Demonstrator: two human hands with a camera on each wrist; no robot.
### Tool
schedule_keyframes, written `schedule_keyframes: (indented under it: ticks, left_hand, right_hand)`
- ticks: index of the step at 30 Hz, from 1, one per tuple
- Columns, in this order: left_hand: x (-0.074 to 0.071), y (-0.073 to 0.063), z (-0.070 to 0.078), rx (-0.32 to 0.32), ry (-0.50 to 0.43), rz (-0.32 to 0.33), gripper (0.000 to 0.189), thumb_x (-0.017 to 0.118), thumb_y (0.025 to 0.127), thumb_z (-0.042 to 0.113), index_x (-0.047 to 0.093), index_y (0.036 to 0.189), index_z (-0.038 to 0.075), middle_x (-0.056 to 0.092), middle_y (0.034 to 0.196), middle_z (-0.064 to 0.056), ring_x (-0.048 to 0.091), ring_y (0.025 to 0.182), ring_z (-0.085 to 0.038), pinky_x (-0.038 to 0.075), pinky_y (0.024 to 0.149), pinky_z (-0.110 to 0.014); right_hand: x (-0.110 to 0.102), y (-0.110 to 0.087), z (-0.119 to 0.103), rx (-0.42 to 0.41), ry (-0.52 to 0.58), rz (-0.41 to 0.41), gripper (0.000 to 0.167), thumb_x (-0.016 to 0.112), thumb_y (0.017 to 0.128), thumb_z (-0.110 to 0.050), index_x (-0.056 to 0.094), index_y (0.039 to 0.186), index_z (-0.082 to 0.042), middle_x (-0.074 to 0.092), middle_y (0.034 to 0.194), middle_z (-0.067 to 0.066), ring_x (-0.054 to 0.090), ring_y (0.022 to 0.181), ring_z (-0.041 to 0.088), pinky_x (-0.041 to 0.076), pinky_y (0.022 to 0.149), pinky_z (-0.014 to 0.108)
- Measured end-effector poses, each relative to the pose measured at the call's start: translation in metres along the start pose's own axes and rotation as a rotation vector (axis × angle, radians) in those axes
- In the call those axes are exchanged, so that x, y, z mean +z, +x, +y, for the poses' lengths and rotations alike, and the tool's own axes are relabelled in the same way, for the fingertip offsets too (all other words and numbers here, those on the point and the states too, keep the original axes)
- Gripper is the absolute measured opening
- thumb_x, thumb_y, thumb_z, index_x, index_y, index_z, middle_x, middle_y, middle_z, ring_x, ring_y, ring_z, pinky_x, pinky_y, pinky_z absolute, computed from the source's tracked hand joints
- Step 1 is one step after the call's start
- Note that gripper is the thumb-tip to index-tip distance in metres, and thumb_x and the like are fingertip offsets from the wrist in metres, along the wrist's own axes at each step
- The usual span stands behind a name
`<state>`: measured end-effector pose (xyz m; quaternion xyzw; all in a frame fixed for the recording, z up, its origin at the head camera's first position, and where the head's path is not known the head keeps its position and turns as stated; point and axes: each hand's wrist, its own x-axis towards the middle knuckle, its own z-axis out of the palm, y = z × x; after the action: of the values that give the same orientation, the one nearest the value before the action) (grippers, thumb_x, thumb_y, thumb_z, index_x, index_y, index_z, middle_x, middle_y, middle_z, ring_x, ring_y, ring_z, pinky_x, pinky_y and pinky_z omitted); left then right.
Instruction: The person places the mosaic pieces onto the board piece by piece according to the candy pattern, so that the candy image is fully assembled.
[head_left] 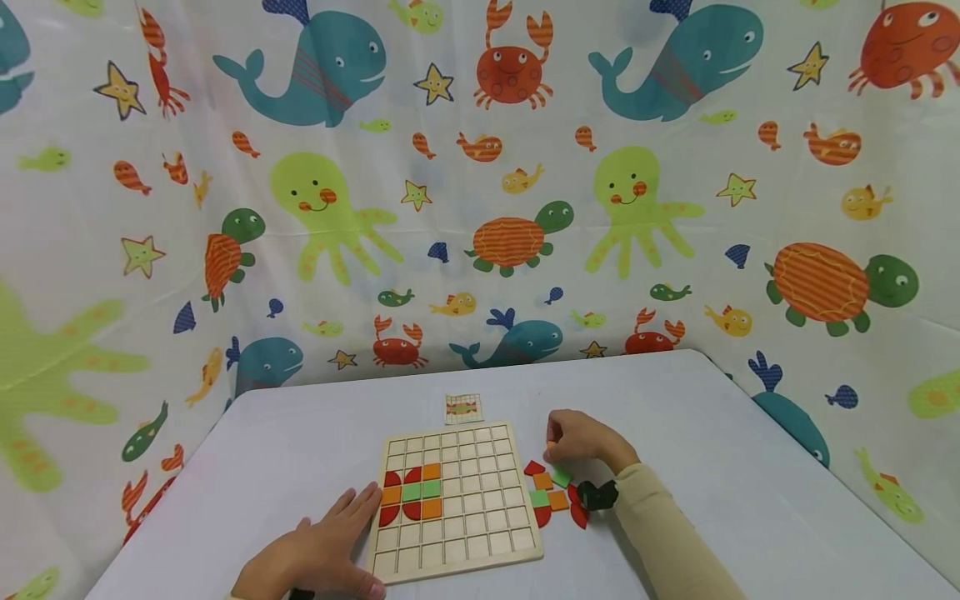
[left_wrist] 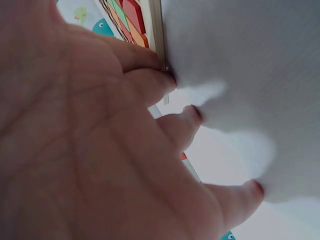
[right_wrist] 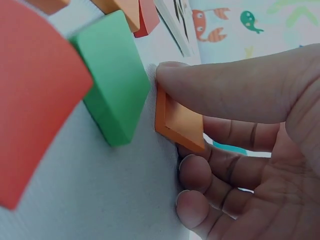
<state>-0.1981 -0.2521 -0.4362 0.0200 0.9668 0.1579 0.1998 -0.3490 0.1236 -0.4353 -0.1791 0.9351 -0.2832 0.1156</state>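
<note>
My left hand [head_left: 326,542] rests flat at the left edge of a wooden grid board [head_left: 483,521], its fingers spread and fairly straight. In the left wrist view the palm fills much of the frame, with fingertips at the board's side. On the board's left part lies a block of red, orange and green tiles [head_left: 412,491]. Beyond the board's right side, my right hand [head_left: 588,437] pinches an orange tile [right_wrist: 184,125] between thumb and fingers, close over the white table. A green tile [right_wrist: 115,82] and a red rounded tile [right_wrist: 40,95] lie beside that hand.
Several loose tiles, among them an orange square [head_left: 558,500] and a red curved piece [head_left: 542,517], lie along the board's right edge. A small pattern card [head_left: 463,408] sits behind the board. A curtain [head_left: 450,192] printed with sea animals hangs behind the table [head_left: 322,433].
</note>
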Motion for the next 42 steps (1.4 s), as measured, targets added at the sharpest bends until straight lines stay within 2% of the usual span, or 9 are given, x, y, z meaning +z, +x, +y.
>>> schedule_keyframes:
  ticks: [12,19,27,33,39,42]
  left_hand:
    - [-0.012,0.014,0.001,-0.010,0.005,-0.010,0.129,0.097,0.061,0.057,0.039,0.166,0.011,0.032,0.172,-0.015,0.017,0.158,-0.050,0.011,0.106,-0.091]
    - [-0.001,0.007,0.007,-0.017,0.011,0.009,0.129,0.097,0.061,0.057,0.039,0.166,0.011,0.032,0.172,-0.016,0.018,0.157,-0.051,0.011,0.106,-0.091]
    - [0.010,-0.002,0.014,-0.027,-0.003,0.029,0.128,0.097,0.061,0.055,0.039,0.166,0.011,0.032,0.173,-0.015,0.017,0.158,-0.051,0.011,0.106,-0.091]
    - [0.008,-0.010,0.003,-0.003,-0.002,0.020,0.129,0.098,0.061,0.055,0.038,0.167,0.011,0.031,0.173,-0.015,0.017,0.158,-0.051,0.011,0.106,-0.091]
    - [0.008,-0.017,-0.008,0.020,0.005,0.013,0.131,0.097,0.059,0.056,0.038,0.167,0.012,0.031,0.173,-0.014,0.017,0.158,-0.050,0.011,0.106,-0.091]
    - [0.009,-0.017,-0.009,0.018,0.011,0.015,0.131,0.097,0.059,0.057,0.038,0.167,0.012,0.031,0.173,-0.014,0.017,0.158,-0.050,0.011,0.106,-0.091]
  right_hand:
    - [-0.009,0.014,-0.001,0.019,0.033,-0.002,0.026,0.086,0.088,-0.011,0.061,0.092,-0.010,0.057,0.084,0.005,0.054,0.083,0.020,0.046,0.070,0.033]
    - [-0.007,0.011,0.008,-0.007,0.060,0.028,0.023,0.085,0.089,-0.010,0.062,0.089,-0.010,0.058,0.082,0.004,0.056,0.081,0.020,0.048,0.070,0.031]
    - [-0.004,0.007,0.021,-0.095,0.151,0.047,0.011,0.081,0.091,-0.004,0.071,0.090,-0.009,0.063,0.082,0.002,0.058,0.078,0.020,0.052,0.070,0.031]
    - [0.003,-0.003,0.009,-0.104,0.222,0.062,0.002,0.076,0.098,-0.007,0.077,0.096,-0.005,0.067,0.085,0.001,0.059,0.077,0.019,0.053,0.070,0.030]
    - [0.010,-0.014,-0.008,-0.104,0.317,0.084,0.010,0.072,0.098,-0.003,0.078,0.106,-0.002,0.069,0.089,0.003,0.062,0.078,0.020,0.057,0.076,0.033]
    - [0.010,-0.015,-0.010,-0.120,0.358,0.074,0.013,0.070,0.099,-0.002,0.077,0.110,0.000,0.071,0.091,0.004,0.065,0.078,0.021,0.059,0.080,0.036]
